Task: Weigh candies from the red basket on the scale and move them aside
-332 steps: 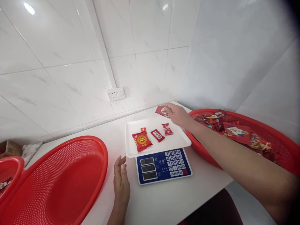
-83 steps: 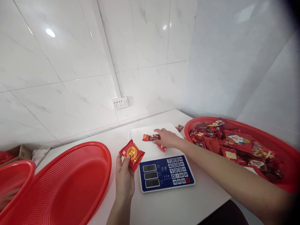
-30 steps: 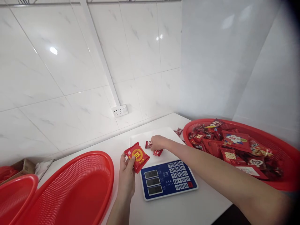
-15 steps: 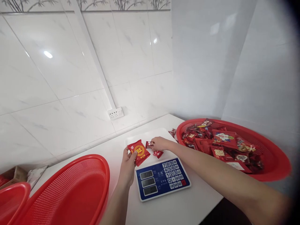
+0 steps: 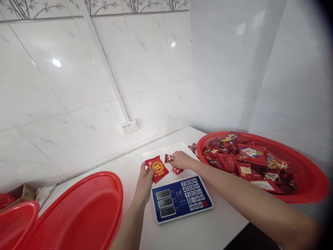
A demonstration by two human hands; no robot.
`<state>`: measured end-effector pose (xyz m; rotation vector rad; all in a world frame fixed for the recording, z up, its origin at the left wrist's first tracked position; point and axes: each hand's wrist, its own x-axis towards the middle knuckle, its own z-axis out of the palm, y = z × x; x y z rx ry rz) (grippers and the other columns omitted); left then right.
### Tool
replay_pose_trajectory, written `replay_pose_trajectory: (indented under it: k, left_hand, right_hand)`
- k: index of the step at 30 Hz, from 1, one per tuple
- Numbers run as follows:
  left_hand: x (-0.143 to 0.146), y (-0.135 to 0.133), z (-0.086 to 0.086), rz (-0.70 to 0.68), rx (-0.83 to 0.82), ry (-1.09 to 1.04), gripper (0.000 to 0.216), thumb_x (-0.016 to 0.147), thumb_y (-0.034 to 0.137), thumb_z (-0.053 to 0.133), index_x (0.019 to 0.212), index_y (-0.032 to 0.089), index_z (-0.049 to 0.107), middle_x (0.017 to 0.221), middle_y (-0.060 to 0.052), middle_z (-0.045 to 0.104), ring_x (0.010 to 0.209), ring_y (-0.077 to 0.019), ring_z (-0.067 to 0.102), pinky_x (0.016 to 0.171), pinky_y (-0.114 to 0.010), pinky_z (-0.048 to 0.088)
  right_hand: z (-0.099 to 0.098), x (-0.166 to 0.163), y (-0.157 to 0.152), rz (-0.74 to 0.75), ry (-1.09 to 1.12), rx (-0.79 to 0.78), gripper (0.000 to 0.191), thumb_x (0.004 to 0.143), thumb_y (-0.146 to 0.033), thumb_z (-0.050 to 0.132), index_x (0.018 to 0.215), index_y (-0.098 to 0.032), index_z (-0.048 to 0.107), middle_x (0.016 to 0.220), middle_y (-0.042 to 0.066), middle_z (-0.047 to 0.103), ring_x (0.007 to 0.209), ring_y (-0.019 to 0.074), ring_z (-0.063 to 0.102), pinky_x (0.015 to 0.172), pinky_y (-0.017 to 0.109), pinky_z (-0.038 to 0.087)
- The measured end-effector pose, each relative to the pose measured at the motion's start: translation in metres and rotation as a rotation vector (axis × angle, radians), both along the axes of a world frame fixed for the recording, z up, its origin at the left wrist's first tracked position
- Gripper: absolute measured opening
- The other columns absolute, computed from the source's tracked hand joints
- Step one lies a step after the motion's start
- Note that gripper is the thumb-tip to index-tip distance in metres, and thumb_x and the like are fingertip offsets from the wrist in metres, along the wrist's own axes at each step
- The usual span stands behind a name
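Note:
My left hand [image 5: 144,181] is closed on the edge of a red snack packet [image 5: 157,169] with a yellow round emblem, over the left part of the scale's white pan [image 5: 145,155]. My right hand [image 5: 181,160] pinches a small dark red snack packet [image 5: 169,158] above the same pan. Another small red packet [image 5: 177,170] with white spots lies just below my right hand. In front of the pan, the digital scale [image 5: 182,198] shows its blue panel with three displays and a keypad. My right fingertips are partly hidden behind the hand.
A red basket [image 5: 309,184] full of red snack packets stands at the right. Two red baskets, a large one [image 5: 118,194] and a partly seen one [image 5: 33,215], are at the left. Several packets [image 5: 193,147] lie behind the pan, and a cardboard box [image 5: 26,194] sits far left.
The camera view has shifted slightly. Both hands stay over the pan with their packets, and the small packet in my right hand is slightly raised. The digits on the top display look different.

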<state>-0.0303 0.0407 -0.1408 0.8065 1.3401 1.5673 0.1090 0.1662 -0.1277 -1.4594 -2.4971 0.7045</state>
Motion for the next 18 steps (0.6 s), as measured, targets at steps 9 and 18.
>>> replay_pose_trajectory:
  k: [9, 18]
  left_hand:
    - [-0.014, 0.036, -0.010, 0.047, 0.050, 0.416, 0.054, 0.065, 0.029, 0.071, 0.116, 0.022, 0.052, 0.114, -0.014, 0.059, 0.112, -0.0282, 0.052, 0.091, -0.042, 0.041]
    - [0.049, 0.065, -0.014, -0.186, 0.193, 0.689, 0.021, 0.052, 0.017, 0.077, 0.067, 0.026, 0.066, 0.074, -0.007, 0.066, 0.101, -0.0327, 0.053, 0.100, -0.047, 0.029]
  right_hand:
    - [0.012, 0.051, -0.006, -0.216, 0.452, -0.146, 0.015, 0.075, -0.032, 0.049, 0.073, -0.018, 0.050, 0.059, -0.001, 0.055, 0.048, 0.0091, 0.046, 0.042, 0.020, 0.028]
    - [0.009, 0.096, -0.071, -0.214, 1.111, -0.498, 0.032, 0.059, -0.044, 0.071, 0.073, -0.019, 0.058, 0.060, -0.001, 0.059, 0.058, 0.0151, 0.056, 0.056, 0.026, 0.043]
